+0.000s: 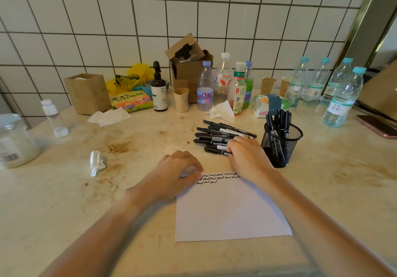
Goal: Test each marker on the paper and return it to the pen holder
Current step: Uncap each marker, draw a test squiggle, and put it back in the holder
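A white paper (227,210) lies on the counter with rows of black squiggles along its far edge. My left hand (178,169) rests on the paper's far left corner, its loosely curled fingertips pressing it down. A pile of several black markers (217,136) lies just beyond the paper. My right hand (245,154) sits on the near right end of that pile, thumb and fingers closing round one black marker (217,148). A black mesh pen holder (281,143) stands right of the pile with several markers upright in it.
Bottles (205,87), paper cups (181,99), a cardboard box (189,66) and a tissue pack (268,105) line the back by the tiled wall. A crumpled tissue (96,161) and a jar (15,141) sit left. A phone (378,125) lies far right.
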